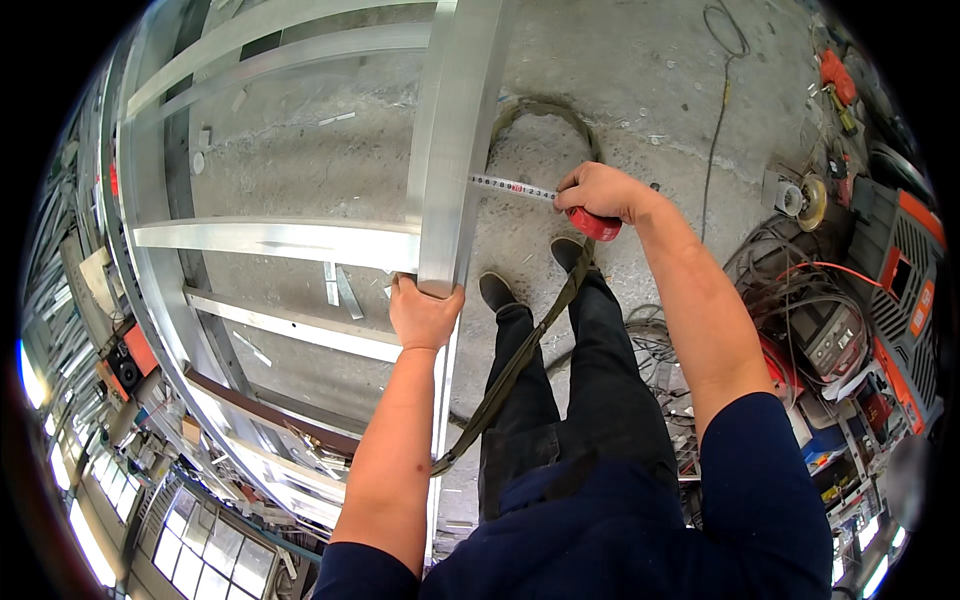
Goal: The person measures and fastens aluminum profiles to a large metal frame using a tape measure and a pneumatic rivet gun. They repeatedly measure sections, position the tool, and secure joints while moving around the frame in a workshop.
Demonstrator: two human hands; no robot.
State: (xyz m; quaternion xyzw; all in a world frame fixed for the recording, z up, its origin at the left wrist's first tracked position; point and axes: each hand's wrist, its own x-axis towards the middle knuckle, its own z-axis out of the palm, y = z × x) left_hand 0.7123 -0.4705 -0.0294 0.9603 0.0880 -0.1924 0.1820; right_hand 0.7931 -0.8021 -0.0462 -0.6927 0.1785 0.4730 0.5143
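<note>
My right hand (605, 190) is closed around a red tape measure (594, 224), thumb and fingertips pinching where the blade comes out. A short length of its white blade (512, 187) reaches left to the side of a silvery metal beam (440, 190). Whether the blade's tip hooks on the beam is hidden. My left hand (424, 318) grips the near end of that beam, its thumb on the right side and its fingers on the left. The beam stands along the right side of a large metal frame, beside a crossbar (280, 241).
A dark green strap or hose (520, 368) loops over the concrete floor and past my legs. To the right lie tangled cables (775, 265), an orange-and-grey machine (908, 290) and a grinder-like tool (812, 200). Metal offcuts (345, 290) lie under the frame.
</note>
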